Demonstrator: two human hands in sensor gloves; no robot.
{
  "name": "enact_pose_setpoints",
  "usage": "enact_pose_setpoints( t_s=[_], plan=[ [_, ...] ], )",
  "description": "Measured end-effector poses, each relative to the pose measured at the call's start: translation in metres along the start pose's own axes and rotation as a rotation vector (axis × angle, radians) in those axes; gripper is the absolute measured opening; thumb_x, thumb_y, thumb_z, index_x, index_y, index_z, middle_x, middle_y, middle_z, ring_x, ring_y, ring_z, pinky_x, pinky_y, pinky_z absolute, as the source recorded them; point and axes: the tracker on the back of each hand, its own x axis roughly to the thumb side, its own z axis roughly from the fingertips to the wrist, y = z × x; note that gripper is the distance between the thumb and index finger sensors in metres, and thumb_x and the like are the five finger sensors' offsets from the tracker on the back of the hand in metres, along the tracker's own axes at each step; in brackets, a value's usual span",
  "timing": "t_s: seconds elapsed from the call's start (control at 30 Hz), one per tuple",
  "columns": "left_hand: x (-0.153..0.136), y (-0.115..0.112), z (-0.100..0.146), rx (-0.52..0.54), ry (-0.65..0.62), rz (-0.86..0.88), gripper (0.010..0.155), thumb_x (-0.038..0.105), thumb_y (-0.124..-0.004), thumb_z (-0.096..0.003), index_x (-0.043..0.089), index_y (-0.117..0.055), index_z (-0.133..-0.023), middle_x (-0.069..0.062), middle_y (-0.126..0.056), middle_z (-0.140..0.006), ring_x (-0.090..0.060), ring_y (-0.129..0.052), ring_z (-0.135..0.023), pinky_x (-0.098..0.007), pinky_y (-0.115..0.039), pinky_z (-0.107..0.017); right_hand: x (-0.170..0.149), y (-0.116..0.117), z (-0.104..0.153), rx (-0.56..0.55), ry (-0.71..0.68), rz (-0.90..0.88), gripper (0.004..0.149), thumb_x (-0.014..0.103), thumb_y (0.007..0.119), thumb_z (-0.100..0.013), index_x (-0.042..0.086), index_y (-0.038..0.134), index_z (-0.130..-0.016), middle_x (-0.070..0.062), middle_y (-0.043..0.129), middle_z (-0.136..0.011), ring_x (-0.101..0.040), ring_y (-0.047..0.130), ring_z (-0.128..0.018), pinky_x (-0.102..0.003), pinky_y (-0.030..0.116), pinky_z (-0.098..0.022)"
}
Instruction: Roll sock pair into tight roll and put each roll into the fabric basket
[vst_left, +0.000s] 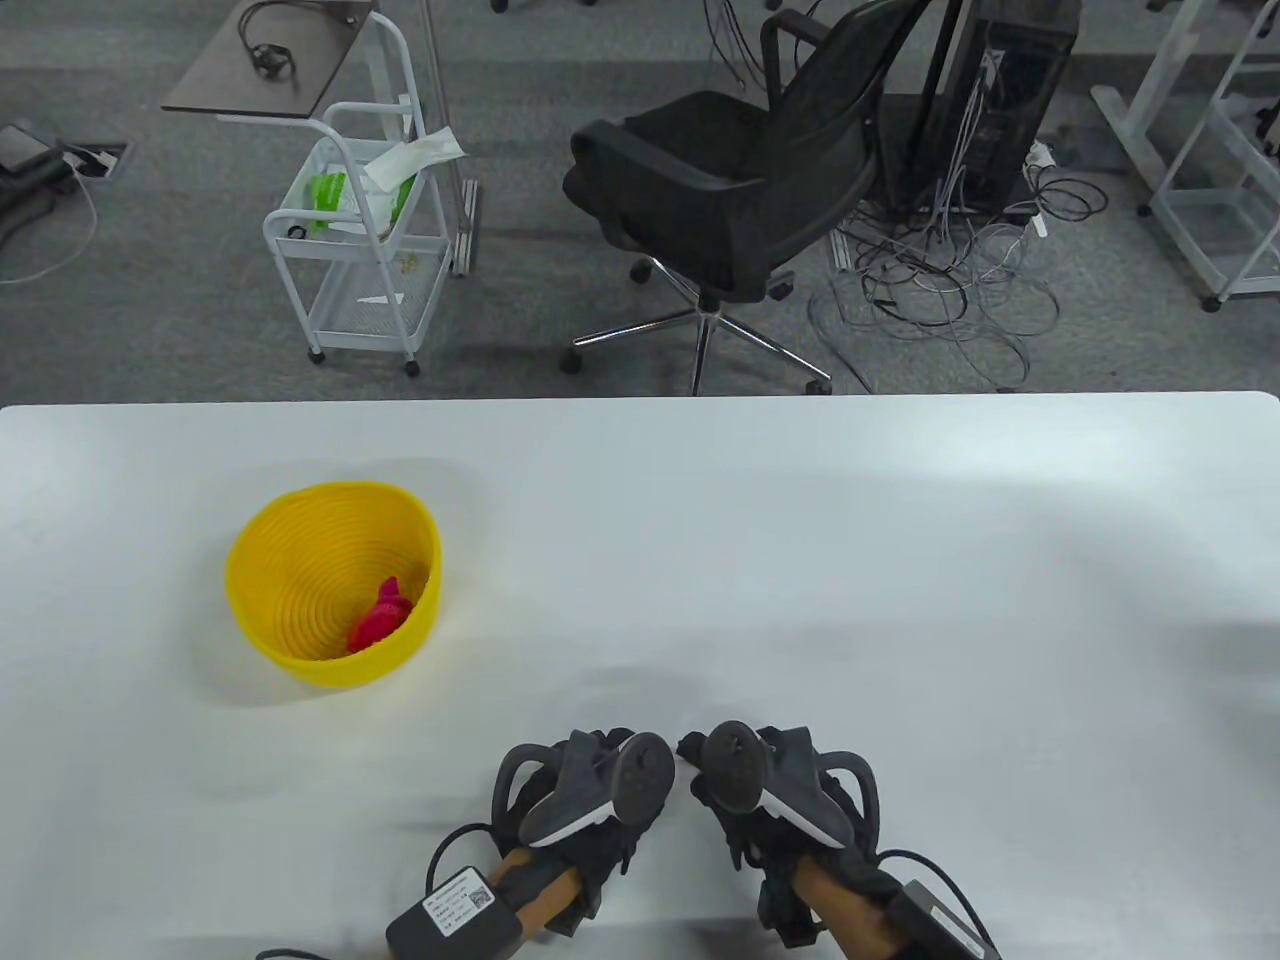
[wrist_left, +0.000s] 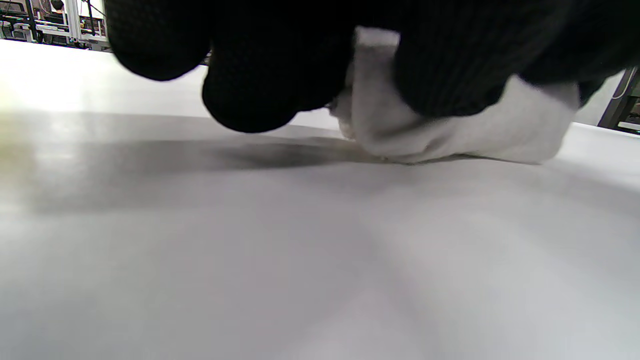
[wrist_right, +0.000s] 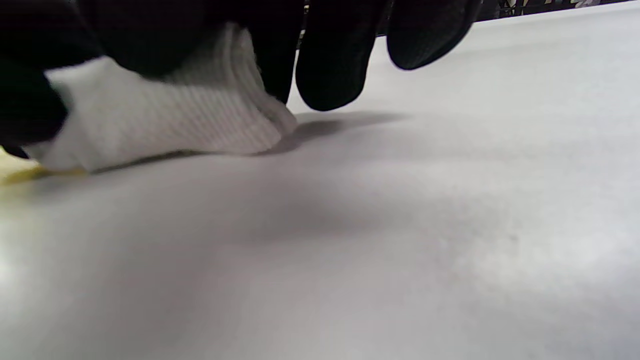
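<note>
A yellow woven basket (vst_left: 260, 560) stands on the white table's left part, with a red sock roll (vst_left: 382, 620) inside it. Both gloved hands sit close together near the table's front edge, trackers on their backs. In the table view the white socks are hidden under them. My left hand (vst_left: 620, 752) curls its fingers (wrist_left: 250, 90) over the white sock bundle (wrist_left: 470, 130), which lies on the table. My right hand (vst_left: 700, 750) grips the same ribbed white sock bundle (wrist_right: 160, 125) from the other side, two fingers (wrist_right: 335, 65) hanging free beside it.
The white table (vst_left: 800, 560) stretches wide to the right and behind the hands. Beyond its far edge stand a black office chair (vst_left: 740, 170), a white wire cart (vst_left: 360, 230) and loose cables on the floor.
</note>
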Motion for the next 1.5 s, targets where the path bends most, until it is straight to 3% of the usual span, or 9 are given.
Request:
enact_pose_setpoints(
  t_s=[0.2, 0.4, 0.83, 1.03, 1.2, 1.5],
  plan=[
    [-0.002, 0.001, -0.001, -0.061, -0.011, 0.047, 0.054, 0.045, -0.083, -0.0363, 0.025, -0.084, -0.087, -0.005, -0.089, -0.079, -0.022, -0.096, -0.058, -0.046, -0.077, -0.051, 0.008, -0.027, 0.015, -0.136, -0.106, 0.007, 0.043, 0.048, 0.082, -0.039, 0.045, 0.082, -0.082, 0.018, 0.085, -0.094, -0.014, 0.08, -0.093, -0.054, 0.061, -0.072],
    [-0.006, 0.001, -0.001, -0.134, -0.038, 0.101, 0.055, 0.046, -0.083, -0.0365, 0.024, -0.085, -0.087, -0.005, -0.089, -0.079, -0.023, -0.096, -0.058, -0.047, -0.077, -0.05, 0.017, -0.021, 0.021, -0.043, -0.165, 0.122, 0.043, 0.047, 0.086, -0.037, 0.043, 0.085, -0.08, 0.017, 0.086, -0.092, -0.016, 0.08, -0.093, -0.056, 0.06, -0.072],
    [-0.014, 0.01, 0.003, 0.015, -0.014, 0.141, 0.056, 0.048, -0.075, -0.0383, 0.034, -0.079, -0.092, -0.003, -0.085, -0.087, -0.023, -0.095, -0.062, -0.046, -0.076, -0.051, -0.003, 0.003, 0.002, 0.121, -0.066, 0.057, 0.058, 0.05, 0.082, -0.039, 0.041, 0.065, -0.094, 0.014, 0.074, -0.104, -0.019, 0.074, -0.098, -0.056, 0.06, -0.072],
    [-0.017, 0.01, 0.003, 0.004, -0.008, 0.142, 0.053, 0.049, -0.076, -0.0382, 0.036, -0.083, -0.089, -0.003, -0.086, -0.087, -0.024, -0.095, -0.061, -0.046, -0.076, -0.051, -0.005, 0.011, -0.002, 0.145, -0.041, 0.019, 0.063, 0.05, 0.082, -0.039, 0.04, 0.061, -0.097, 0.013, 0.071, -0.105, -0.019, 0.071, -0.099, -0.055, 0.059, -0.073],
    [-0.019, 0.005, 0.0, -0.049, 0.0, 0.166, 0.056, 0.053, -0.073, -0.038, 0.035, -0.081, -0.09, -0.005, -0.082, -0.091, -0.025, -0.092, -0.066, -0.047, -0.074, -0.053, 0.005, 0.012, 0.0, 0.074, -0.028, 0.038, 0.062, 0.046, 0.087, -0.037, 0.032, 0.07, -0.094, 0.002, 0.086, -0.092, -0.019, 0.087, -0.082, -0.053, 0.067, -0.068],
    [-0.031, 0.008, 0.002, -0.101, -0.039, 0.329, 0.071, 0.065, -0.075, -0.0316, 0.037, -0.071, -0.096, -0.005, -0.068, -0.103, -0.026, -0.082, -0.081, -0.048, -0.068, -0.058, -0.012, -0.003, -0.004, 0.176, -0.046, -0.201, 0.059, 0.045, 0.088, -0.037, 0.028, 0.075, -0.092, -0.001, 0.09, -0.087, -0.02, 0.091, -0.075, -0.053, 0.07, -0.065]
  ],
)
